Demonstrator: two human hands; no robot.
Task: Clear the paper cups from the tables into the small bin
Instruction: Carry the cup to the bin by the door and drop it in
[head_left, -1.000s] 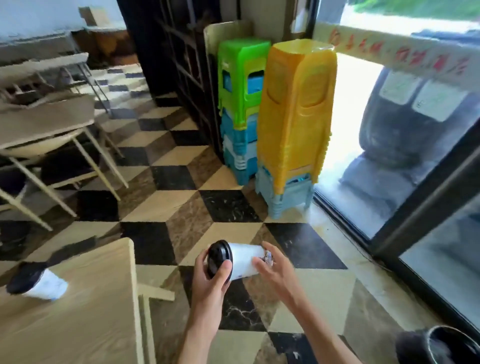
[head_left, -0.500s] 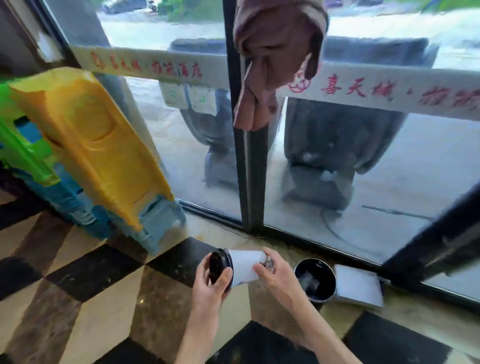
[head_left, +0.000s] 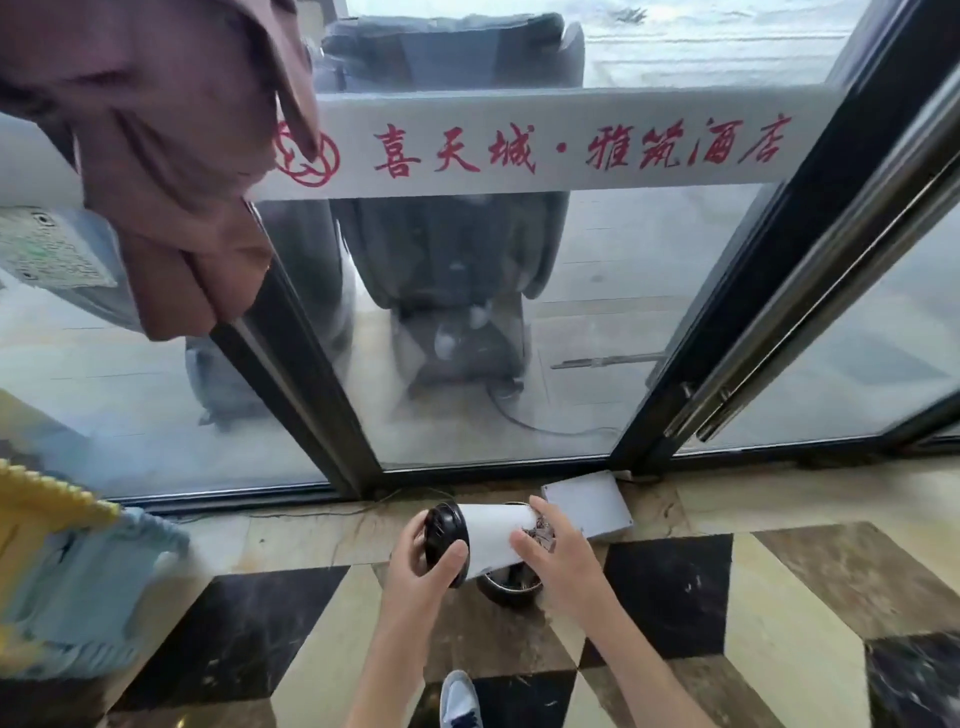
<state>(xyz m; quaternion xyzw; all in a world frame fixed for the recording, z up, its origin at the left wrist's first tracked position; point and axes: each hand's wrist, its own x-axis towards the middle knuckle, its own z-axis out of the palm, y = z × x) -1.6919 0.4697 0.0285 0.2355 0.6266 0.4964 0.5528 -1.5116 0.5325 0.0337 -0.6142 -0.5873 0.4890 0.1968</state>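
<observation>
A white paper cup (head_left: 491, 535) with a black lid lies on its side between both hands. My left hand (head_left: 421, 577) grips the lid end; my right hand (head_left: 556, 556) holds the bottom end. The cup hangs directly above a small black bin (head_left: 506, 590) that stands on the floor by the glass door. Most of the bin is hidden behind the cup and my right hand.
A white flat box (head_left: 587, 504) lies just behind the bin against the door frame. Stacked yellow and pale blue stools (head_left: 67, 571) stand at the left. A brown cloth (head_left: 166, 156) hangs at upper left. My shoe (head_left: 460, 699) is below.
I turned right from the table and stools toward the glass door. The bin came from the right edge to directly under the cup, which both hands kept holding.
</observation>
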